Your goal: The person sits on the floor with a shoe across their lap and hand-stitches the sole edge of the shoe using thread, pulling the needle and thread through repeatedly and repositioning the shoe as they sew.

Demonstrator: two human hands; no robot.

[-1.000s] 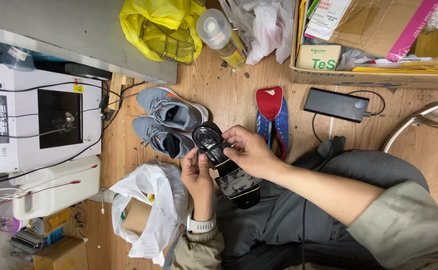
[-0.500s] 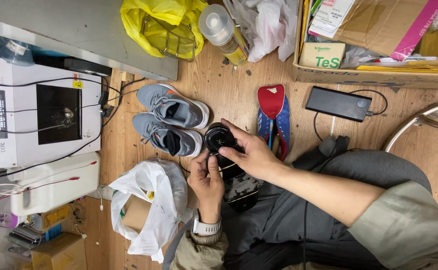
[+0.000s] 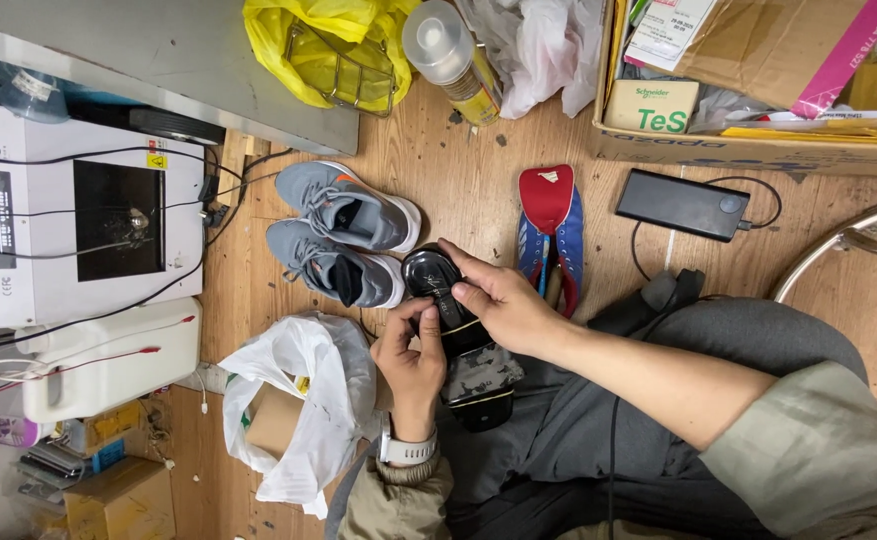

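A black shoe [image 3: 445, 300] rests sole-up on my lap, its toe pointing toward the grey sneakers. My left hand [image 3: 410, 362] grips the shoe's side, thumb on the sole; a watch is on that wrist. From the right, my right hand [image 3: 495, 298] presses its fingers onto the sole near the toe. A second dark shoe [image 3: 483, 385] lies under it on my lap.
A pair of grey sneakers [image 3: 343, 235] sits just left of the shoe. A blue and red shoe [image 3: 548, 232] and a black power bank [image 3: 681, 204] lie to the right. A white machine [image 3: 68, 215], white plastic bag [image 3: 303, 400], yellow bag [image 3: 323, 45] and cardboard box [image 3: 758, 100] surround the spot.
The black shoe has been turned and now lies flatter with its sole up. My right hand slid from covering the toe to pressing along the sole; my left hand shifted its grip.
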